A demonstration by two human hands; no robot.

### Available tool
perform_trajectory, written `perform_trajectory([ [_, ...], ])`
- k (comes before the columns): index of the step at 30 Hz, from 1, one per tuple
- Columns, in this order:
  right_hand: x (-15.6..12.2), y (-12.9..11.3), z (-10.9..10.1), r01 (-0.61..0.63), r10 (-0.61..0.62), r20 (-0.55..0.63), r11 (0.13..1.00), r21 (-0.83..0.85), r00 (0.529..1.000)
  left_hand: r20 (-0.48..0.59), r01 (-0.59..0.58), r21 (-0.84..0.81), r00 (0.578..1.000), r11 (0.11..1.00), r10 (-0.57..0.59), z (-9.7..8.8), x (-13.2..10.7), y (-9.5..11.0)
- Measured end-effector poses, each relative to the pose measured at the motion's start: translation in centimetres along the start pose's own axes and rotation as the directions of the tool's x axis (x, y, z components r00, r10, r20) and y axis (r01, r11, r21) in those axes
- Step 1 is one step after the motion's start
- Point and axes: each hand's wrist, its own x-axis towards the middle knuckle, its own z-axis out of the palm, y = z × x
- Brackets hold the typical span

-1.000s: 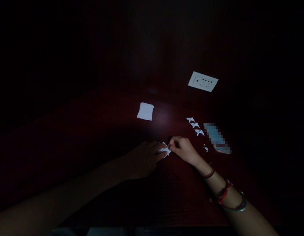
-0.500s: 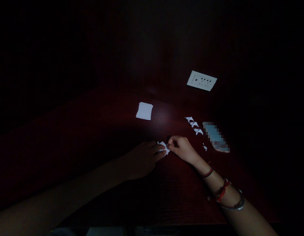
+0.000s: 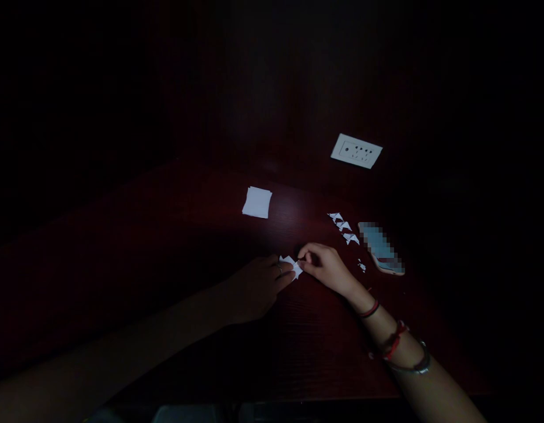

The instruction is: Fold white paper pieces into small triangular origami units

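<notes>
A small folded white paper lies on the dark red table in front of me. My left hand, with a ring on one finger, rests on it from the left, fingers stretched out and pressing it down. At the paper's right edge, my right hand pinches it between thumb and curled fingers. Bracelets circle my right wrist. Part of the paper is hidden under the fingers, so its full shape cannot be made out.
A stack of square white paper sheets lies farther back. Several folded paper pieces line up at the right, beside a phone. Small paper scraps lie near the phone. A white power socket is on the wall behind.
The view has shifted slightly, so the socket, sheets and phone appear a little lower and farther left. Both hands stay at the folded paper with almost the same pose.
</notes>
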Motion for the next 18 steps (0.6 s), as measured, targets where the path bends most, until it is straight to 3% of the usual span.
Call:
perform_trajectory([
  [5, -0.7, -0.1, -1.3, 0.203, -0.192, 0.146, 0.977, -0.063, 0.97, -0.025, -0.014, -0.01, 1.0, 1.0, 0.014, 0.1, -0.1, 0.0],
  [12, -1.0, -0.4, -1.8, 0.276, -0.214, 0.254, 0.931, -0.241, 0.943, -0.036, -0.015, 0.007, 0.999, 1.0, 0.015, 0.2, -0.1, -0.2],
  [18, -0.9, -0.3, -1.9, 0.353, -0.258, 0.315, 0.888, -0.296, 0.913, -0.024, -0.028, 0.018, 0.999, 0.999, 0.028, 0.5, -0.4, -0.4],
])
